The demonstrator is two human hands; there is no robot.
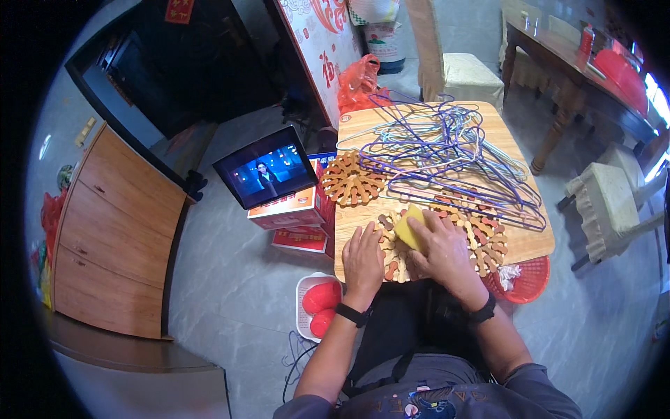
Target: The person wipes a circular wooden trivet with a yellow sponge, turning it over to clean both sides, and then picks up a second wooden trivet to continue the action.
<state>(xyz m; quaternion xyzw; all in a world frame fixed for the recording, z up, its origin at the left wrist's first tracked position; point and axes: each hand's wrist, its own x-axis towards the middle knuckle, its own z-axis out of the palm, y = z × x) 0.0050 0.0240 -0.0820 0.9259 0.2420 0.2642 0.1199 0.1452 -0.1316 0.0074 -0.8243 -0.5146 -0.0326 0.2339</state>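
The right hand has its thumb and fingers pinching a yellow sponge, which lies against a slatted wooden mat at the near edge of the small table. The left hand lies palm down by that mat's left rim, its fingers extended and only slightly apart, gripping nothing. Just right of the right hand is more slatted wood in mixed browns; a round brown mat sits beyond the left hand. Farther back, blue and pale wire hangers lie tangled. Left of the table, a lit tablet stands on red-and-white boxes, and a red basket stands below the table's right corner
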